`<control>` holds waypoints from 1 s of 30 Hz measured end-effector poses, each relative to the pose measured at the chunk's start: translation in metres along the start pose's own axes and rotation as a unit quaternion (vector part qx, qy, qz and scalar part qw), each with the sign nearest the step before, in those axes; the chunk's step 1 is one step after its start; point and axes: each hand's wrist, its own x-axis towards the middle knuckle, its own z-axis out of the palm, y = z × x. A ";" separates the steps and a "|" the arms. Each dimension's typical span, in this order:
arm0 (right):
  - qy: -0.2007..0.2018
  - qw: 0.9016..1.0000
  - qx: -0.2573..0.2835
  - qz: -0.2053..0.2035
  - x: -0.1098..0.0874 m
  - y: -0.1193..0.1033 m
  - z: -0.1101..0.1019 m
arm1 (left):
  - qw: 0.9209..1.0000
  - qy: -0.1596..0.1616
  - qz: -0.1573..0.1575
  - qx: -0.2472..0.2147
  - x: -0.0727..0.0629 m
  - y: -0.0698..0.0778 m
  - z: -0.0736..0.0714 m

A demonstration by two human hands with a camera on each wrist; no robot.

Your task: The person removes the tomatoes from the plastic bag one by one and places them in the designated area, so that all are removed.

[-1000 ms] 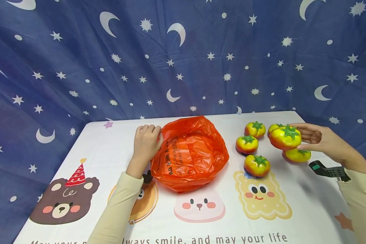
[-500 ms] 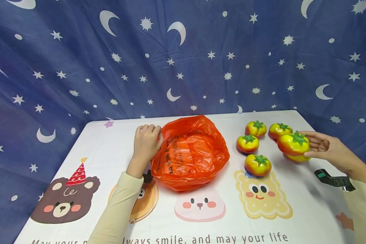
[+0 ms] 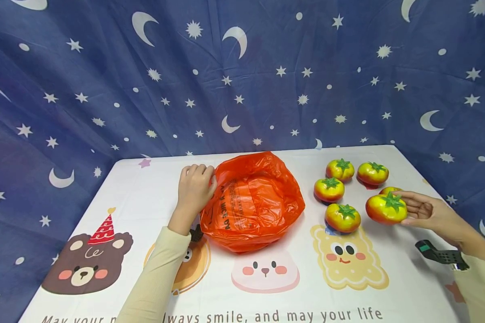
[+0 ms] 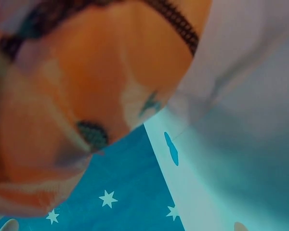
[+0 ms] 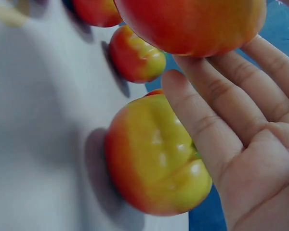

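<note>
My left hand (image 3: 194, 190) has curled fingers at the left rim of a red plastic bag (image 3: 266, 202), gripping it; the bag's mouth faces up. In the left wrist view the bag (image 4: 96, 77) is blurred and close. My right hand (image 3: 432, 213) pinches a red-and-yellow tomato (image 3: 384, 210) with a green star-shaped top, between thumb and fingers. In the right wrist view this tomato (image 5: 192, 21) is at the fingertips, and the thumb is hidden. Another tomato (image 5: 154, 159) sits on the table just past the hand, mostly covered in the head view.
Several more tomatoes stand on the table between bag and right hand: a front one (image 3: 342, 218), a left one (image 3: 329, 190), and two at the back, one left (image 3: 339, 171) and one right (image 3: 372, 174). A blue curtain (image 3: 266, 80) hangs behind the white printed tablecloth (image 3: 210, 309).
My right hand has carried its tomato toward the near side and lower, uncovering the back right tomato. The left hand and the bag stay nearly the same.
</note>
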 end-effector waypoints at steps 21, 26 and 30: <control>-0.051 0.998 -0.004 0.043 -0.013 0.023 0.005 | 1.000 0.003 0.001 0.002 0.001 0.001 0.000; -0.052 0.997 -0.010 0.053 -0.014 0.028 0.007 | 1.000 -0.005 -0.001 0.002 0.001 0.001 0.000; -0.055 0.996 -0.012 0.064 -0.014 0.031 0.008 | 1.000 -0.009 -0.002 0.002 0.001 0.001 -0.001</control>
